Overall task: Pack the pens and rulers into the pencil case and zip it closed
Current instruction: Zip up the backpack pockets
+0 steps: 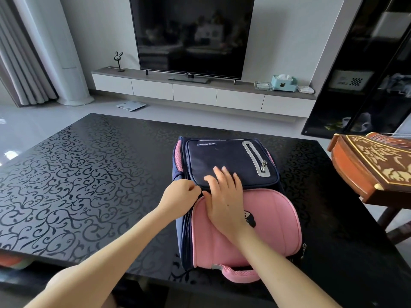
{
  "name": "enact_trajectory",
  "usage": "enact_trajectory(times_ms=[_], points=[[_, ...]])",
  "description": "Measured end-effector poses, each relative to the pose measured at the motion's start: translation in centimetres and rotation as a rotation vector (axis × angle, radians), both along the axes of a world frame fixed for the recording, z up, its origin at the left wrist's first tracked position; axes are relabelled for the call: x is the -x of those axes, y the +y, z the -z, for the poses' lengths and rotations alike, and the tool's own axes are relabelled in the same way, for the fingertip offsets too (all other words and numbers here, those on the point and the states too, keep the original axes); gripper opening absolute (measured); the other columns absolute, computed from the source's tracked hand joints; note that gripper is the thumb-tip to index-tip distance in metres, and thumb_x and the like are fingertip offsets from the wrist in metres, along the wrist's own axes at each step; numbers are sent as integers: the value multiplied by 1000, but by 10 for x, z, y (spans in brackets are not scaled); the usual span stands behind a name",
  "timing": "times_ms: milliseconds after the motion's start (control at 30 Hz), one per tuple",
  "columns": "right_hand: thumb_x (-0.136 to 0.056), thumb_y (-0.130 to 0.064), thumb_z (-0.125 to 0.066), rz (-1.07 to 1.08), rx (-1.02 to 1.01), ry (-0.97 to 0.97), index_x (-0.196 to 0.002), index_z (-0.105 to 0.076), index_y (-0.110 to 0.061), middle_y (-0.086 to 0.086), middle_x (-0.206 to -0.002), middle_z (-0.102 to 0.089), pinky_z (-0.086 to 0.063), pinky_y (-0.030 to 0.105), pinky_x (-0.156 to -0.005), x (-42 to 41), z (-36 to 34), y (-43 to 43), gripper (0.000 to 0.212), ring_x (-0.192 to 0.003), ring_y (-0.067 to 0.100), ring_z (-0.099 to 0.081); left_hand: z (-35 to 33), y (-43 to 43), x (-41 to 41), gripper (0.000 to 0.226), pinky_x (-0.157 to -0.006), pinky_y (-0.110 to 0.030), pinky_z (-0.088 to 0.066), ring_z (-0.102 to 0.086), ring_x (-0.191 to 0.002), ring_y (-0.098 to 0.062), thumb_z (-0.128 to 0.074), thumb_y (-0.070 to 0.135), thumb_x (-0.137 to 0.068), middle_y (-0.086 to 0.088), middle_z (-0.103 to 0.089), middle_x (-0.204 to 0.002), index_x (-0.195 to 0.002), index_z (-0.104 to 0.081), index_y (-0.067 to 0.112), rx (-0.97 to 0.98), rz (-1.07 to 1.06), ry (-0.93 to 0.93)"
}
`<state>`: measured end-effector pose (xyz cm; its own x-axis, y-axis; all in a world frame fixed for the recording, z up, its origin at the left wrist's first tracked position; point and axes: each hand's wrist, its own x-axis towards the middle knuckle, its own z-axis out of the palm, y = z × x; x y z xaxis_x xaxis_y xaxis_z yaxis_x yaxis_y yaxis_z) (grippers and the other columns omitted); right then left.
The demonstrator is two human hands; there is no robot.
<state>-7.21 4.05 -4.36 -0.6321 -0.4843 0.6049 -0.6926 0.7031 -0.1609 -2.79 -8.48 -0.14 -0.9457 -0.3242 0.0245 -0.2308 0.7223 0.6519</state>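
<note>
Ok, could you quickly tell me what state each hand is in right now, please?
Left hand: fingers curled, pinching the backpack at its edge.
Right hand: open, flat on the backpack.

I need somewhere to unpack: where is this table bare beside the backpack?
Widest bare patch: the table left of the backpack, beyond the left hand. A narrower strip lies between backpack and wooden instrument. Crowded: the backpack's top, under the right hand.

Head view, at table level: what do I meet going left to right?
Left hand pinching the backpack edge → right hand flat on it → pocket zip pull → wooden instrument.
</note>
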Motion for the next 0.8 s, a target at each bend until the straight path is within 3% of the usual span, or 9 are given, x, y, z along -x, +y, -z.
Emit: enact_trajectory(times_ms=[100, 200, 333, 400, 467, 533, 600, 667, 800], points=[[-77, -21, -53, -80, 162, 80, -81, -56, -10, 10, -112, -63, -40, 48, -94, -13, -7, -4, 12, -108, 29, -55, -9, 6, -4, 35, -49, -29, -24, -30, -51, -16, -49, 14, -85, -1, -36, -52, -52, -36, 9, -44, 11, 18], [-75, -28, -56, -14, 268, 144, -62, -54, -10, 9, -100, -68, -44, 40, -84, -16, -16, -9, 22, -92, 25, -56, -16, 4, -10, 33, -53, -30, -28, -34, -53, -18, -51, 15, -84, -7, -43, -54, -56, -48, -2, -97, 63, 62], [-75, -28, -57, 23, 275, 172, -59, -54, -9, 10, -102, -68, -42, 39, -82, -21, -18, -13, 25, -91, 21, -50, -19, 0, -20, 36, -51, -32, -31, -37, -51, -17, -51, 22, -85, -7, -46, -54, -57, -50, -1, 17, 106, 90], [-79, -27, -57, 49, 256, 145, -60, -55, -10, 10, -105, -68, -43, 42, -85, -24, -15, -13, 26, -92, 23, -53, -19, -4, -22, 34, -55, -37, -38, -43, -55, -16, -49, 27, -80, -11, -51, -58, -58, -50, 2, -128, 79, 169], [-81, -24, -56, 75, 246, 104, -62, -57, -10, 9, -105, -67, -44, 47, -92, -26, -12, -11, 24, -95, 25, -56, -18, -11, -20, 22, -72, -38, -45, -53, -73, -14, -46, 23, -75, -7, -63, -76, -68, -62, 9, -319, 63, 295], [-81, -21, -54, 79, 259, 66, -66, -62, -9, 9, -102, -66, -42, 52, -97, -29, -9, -9, 21, -100, 23, -53, -13, -20, -14, 30, -92, -26, -41, -54, -106, -13, -51, 13, -75, 2, -64, -110, -99, -68, 19, -56, 204, 347], [-80, -18, -56, 73, 288, 38, -68, -63, -6, 9, -99, -65, -38, 55, -102, -32, -7, -4, 18, -102, 21, -50, 0, -29, -5, 53, -107, -30, -29, -36, -135, -22, -62, 11, -80, 2, -47, -141, -130, -52, 25, 389, 447, 315], [-78, -12, -63, 67, 297, 20, -66, -61, -5, 11, -98, -64, -34, 56, -104, -35, -4, 4, 13, -102, 20, -48, 6, -32, 4, 63, -109, -42, -30, -29, -139, -28, -64, 23, -84, 2, -37, -148, -140, -36, 30, 674, 602, 294], [-79, -10, -68, 71, 227, 18, -67, -60, -5, 10, -101, -62, -32, 60, -105, -45, -1, 30, 15, -105, 22, -48, 2, -22, 11, 68, -94, -51, -48, -55, -118, -35, -74, 25, -77, -5, -56, -134, -134, -37, 28, 968, 667, 403]])
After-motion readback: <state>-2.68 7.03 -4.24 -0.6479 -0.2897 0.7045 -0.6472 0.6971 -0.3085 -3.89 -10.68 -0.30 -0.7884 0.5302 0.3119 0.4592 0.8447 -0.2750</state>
